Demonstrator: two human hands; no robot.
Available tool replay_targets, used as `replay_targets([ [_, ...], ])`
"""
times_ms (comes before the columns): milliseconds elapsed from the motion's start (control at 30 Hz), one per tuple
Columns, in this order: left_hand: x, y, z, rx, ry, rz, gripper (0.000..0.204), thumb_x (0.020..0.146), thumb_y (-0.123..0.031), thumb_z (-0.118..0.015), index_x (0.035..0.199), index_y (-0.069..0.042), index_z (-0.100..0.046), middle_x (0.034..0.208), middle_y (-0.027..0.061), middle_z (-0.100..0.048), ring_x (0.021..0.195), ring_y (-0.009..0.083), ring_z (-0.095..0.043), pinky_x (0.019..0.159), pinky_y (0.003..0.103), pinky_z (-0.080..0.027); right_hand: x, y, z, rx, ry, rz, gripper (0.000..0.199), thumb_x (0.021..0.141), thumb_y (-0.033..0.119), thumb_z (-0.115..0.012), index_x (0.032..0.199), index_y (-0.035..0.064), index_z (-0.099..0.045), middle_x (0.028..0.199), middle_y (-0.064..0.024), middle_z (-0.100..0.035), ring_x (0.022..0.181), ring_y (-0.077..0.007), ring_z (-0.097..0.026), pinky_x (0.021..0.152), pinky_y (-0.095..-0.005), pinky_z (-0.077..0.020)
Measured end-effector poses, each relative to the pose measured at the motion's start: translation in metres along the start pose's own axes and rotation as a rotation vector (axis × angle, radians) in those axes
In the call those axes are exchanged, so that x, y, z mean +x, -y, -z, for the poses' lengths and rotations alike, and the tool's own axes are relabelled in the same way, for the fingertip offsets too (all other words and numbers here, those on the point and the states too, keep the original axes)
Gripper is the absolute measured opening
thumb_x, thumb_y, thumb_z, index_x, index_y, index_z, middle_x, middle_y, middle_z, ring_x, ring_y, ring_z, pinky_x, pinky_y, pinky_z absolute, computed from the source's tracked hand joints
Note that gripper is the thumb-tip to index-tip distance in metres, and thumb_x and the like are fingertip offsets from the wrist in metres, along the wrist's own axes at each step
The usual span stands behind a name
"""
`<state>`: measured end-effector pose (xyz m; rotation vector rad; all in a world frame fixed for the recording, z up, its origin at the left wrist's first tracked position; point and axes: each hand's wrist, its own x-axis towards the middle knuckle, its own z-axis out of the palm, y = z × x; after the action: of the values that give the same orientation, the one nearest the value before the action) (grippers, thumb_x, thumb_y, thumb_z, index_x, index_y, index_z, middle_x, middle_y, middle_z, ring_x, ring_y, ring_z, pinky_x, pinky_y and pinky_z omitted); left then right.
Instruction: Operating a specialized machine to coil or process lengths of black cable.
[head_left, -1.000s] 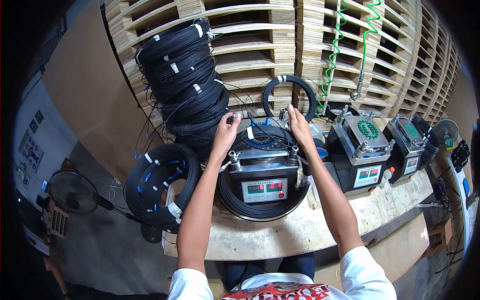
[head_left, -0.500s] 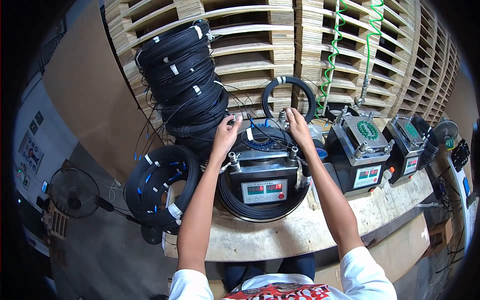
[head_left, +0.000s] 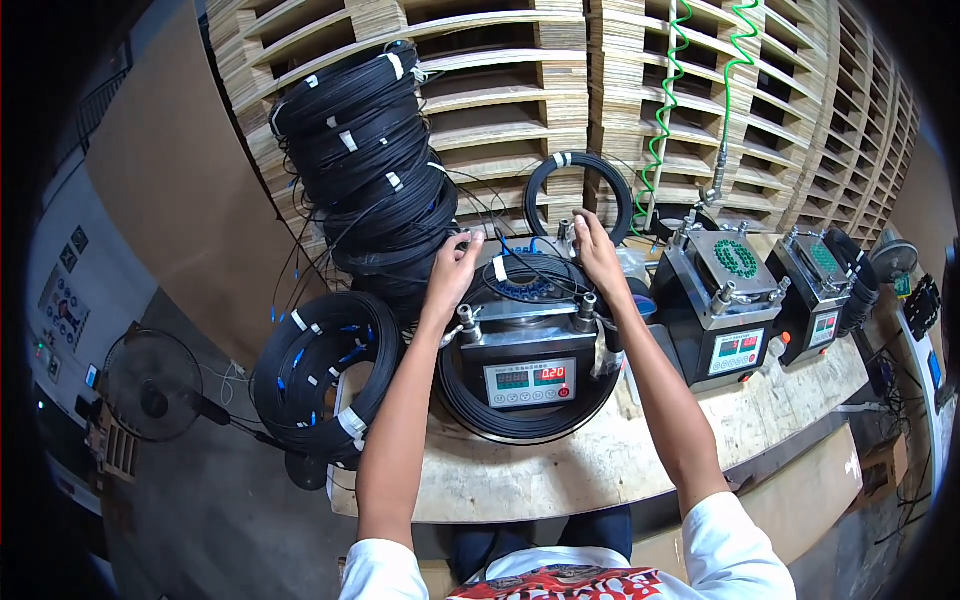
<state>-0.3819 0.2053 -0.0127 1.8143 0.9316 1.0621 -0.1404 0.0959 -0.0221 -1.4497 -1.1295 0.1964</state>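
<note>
A black polishing machine (head_left: 520,352) with a metal top and a lit display panel stands in front of me. On its top lies a small coil of black cable (head_left: 545,268) with a white tie, and blue connectors (head_left: 522,290) ring the plate below. My left hand (head_left: 452,272) is at the far left corner, its fingers curled around a metal corner knob (head_left: 463,244). At the far right corner, my right hand (head_left: 600,262) has its fingers stretched out beside another metal corner post (head_left: 565,234). A large black cable coil (head_left: 520,428) surrounds the machine's base.
Tall stacked cable coils (head_left: 365,170) and a coil with blue connectors (head_left: 325,375) stand left. Two similar machines (head_left: 715,305) (head_left: 812,295) stand right on the wooden table (head_left: 560,480). Wooden pallets (head_left: 500,110) rise behind. Green spiral hoses (head_left: 662,120) hang there. A fan (head_left: 152,390) stands left.
The digits on the front machine's display have changed. Both hands stay at the far corners, with only slight finger movement. The right-hand green hose has swung a little left.
</note>
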Motion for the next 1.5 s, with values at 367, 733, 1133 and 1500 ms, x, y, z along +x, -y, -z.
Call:
replay_targets([
  [367, -0.004, -0.008, 0.005, 0.012, 0.001, 0.035, 0.075, 0.093, -0.059, -0.063, 0.137, 0.001, -0.054, 0.095, 0.0145, -0.066, 0.088, 0.0212, -0.063, 0.080, 0.034, -0.049, -0.005, 0.018, -0.001, -0.030, -0.070, -0.019, 0.052, 0.105, 0.044, -0.048, 0.131, 0.0000, -0.055, 0.116, -0.0279, -0.067, 0.115, -0.0397, -0.063, 0.098, -0.0434, -0.0466],
  [733, -0.005, -0.012, 0.000, 0.000, -0.004, 0.060, 0.078, 0.093, -0.057, -0.063, 0.143, 0.000, -0.047, 0.094, 0.0133, -0.064, 0.087, 0.0209, -0.062, 0.081, 0.033, -0.049, -0.002, 0.006, 0.003, -0.043, -0.032, -0.007, 0.049, 0.105, 0.041, -0.050, 0.131, 0.0007, -0.056, 0.113, -0.0270, -0.068, 0.107, -0.0380, -0.067, 0.093, -0.0423, -0.0490],
  [1133, -0.005, -0.009, 0.004, -0.009, -0.013, 0.039, 0.078, 0.094, -0.056, -0.064, 0.143, 0.001, -0.047, 0.094, 0.0130, -0.064, 0.086, 0.0205, -0.062, 0.080, 0.033, -0.049, -0.006, 0.023, 0.001, -0.041, -0.026, -0.102, 0.052, 0.103, 0.046, -0.051, 0.130, 0.0018, -0.058, 0.111, -0.0261, -0.069, 0.106, -0.0381, -0.067, 0.094, -0.0431, -0.0483],
  [1500, -0.004, -0.008, 0.001, -0.015, 0.000, 0.039, 0.080, 0.093, -0.057, -0.064, 0.143, 0.003, -0.046, 0.091, 0.0121, -0.064, 0.084, 0.0194, -0.061, 0.077, 0.032, -0.049, 0.001, 0.002, 0.000, -0.033, 0.018, -0.052, 0.049, 0.104, 0.043, -0.050, 0.129, 0.0015, -0.058, 0.108, -0.0268, -0.069, 0.103, -0.0367, -0.068, 0.091, -0.0428, -0.0501],
])
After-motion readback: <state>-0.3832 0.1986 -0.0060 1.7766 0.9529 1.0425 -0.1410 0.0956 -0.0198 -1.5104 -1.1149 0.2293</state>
